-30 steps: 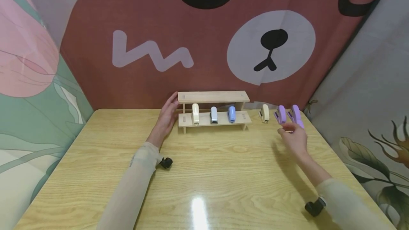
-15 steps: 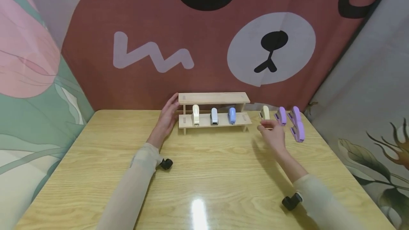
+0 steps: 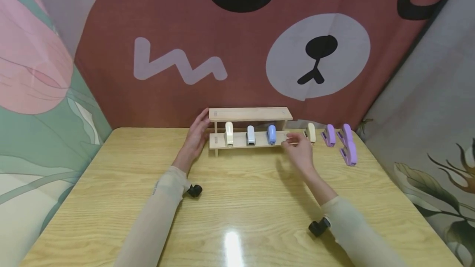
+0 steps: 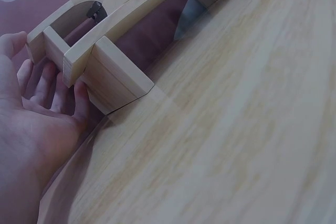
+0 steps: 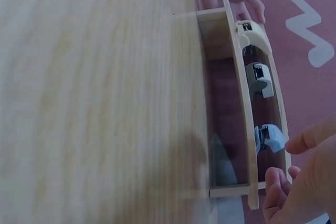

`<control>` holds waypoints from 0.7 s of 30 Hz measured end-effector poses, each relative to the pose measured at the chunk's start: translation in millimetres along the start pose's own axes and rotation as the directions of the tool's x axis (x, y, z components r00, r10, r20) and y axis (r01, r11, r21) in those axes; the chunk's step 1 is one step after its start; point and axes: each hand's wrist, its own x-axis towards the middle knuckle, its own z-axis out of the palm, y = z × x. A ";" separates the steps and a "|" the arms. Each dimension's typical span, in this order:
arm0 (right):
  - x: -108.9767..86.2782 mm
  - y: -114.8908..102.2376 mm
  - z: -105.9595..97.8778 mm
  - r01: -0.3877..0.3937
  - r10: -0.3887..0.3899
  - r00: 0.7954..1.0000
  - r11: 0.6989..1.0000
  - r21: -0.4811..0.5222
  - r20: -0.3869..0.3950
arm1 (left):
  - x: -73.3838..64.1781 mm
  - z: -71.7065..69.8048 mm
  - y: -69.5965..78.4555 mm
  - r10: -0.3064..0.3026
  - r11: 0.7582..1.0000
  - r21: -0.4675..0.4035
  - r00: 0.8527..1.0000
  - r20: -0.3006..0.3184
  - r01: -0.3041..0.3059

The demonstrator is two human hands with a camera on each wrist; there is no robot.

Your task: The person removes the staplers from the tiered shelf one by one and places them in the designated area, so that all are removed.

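Observation:
A two-tier wooden rack (image 3: 250, 113) stands at the back of the table. On its lower shelf sit a cream stapler (image 3: 229, 134), a grey-white stapler (image 3: 250, 135) and a blue stapler (image 3: 272, 134), spaced apart. My left hand (image 3: 194, 138) rests against the rack's left end, its fingers extended along the side in the left wrist view. At the lower shelf's right end is my right hand (image 3: 299, 151), holding nothing, its fingers loosely bent. In the right wrist view, the index fingertip is close to the blue stapler (image 5: 273, 139); whether they touch I cannot tell.
Right of the rack stand another cream stapler (image 3: 310, 132) and a purple stapler (image 3: 329, 135). Farther right are two more purple staplers, a rear one (image 3: 345, 132) and a front one (image 3: 349, 153). A patterned cloth (image 3: 178, 98) hangs behind the wood-grain table (image 3: 222, 201).
My right hand has moved left from beside the purple staplers, past the loose cream stapler, to the rack's right end. The left hand stays at the rack. The staplers stand where they were.

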 end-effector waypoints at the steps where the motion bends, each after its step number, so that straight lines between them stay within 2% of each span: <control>1: 0.3 -1.3 1.9 0.010 -0.010 1.000 1.000 -0.005 0.004 | 0.0 0.2 0.3 -0.001 1.000 0.001 1.000 -0.001 0.001; 6: 2.4 -6.5 9.6 0.032 -0.032 0.999 0.999 -0.019 0.021 | 0.7 0.8 0.3 -0.010 1.000 -0.026 1.000 -0.009 0.010; 14: 4.8 -11.4 21.5 0.003 0.000 0.998 0.999 -0.050 0.068 | 2.4 -1.1 -2.3 0.002 0.999 -0.036 1.000 0.000 -0.002; 21: 6.4 -12.9 29.4 0.012 -0.007 0.999 0.995 -0.102 0.050 | 2.4 -0.1 -1.0 0.003 1.000 -0.029 1.000 -0.006 -0.003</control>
